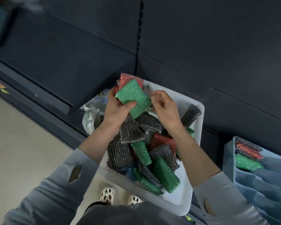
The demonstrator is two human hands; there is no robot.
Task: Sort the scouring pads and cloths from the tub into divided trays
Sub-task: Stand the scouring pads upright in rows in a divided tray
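Observation:
A pale tub (196, 127) in front of me is heaped with several glittery scouring pads in green, red and dark grey (130, 132). My left hand (117, 109) grips a small stack of pads above the tub, a green pad (133, 98) on top with red ones (128, 77) behind it. My right hand (165, 109) is at the stack's right edge, its fingers curled, thumb and forefinger pinching a grey pad (147, 90) there. A blue divided tray (229, 159) at the right holds grey, red and green pads (247, 161) standing in its far compartment.
Dark empty shop shelving (71, 65) rises behind the tub. A plastic bag (89, 120) and a perforated basket (94, 105) lie left of the tub under a shelf lip. My feet in white shoes (107, 194) show below the tub, on pale floor.

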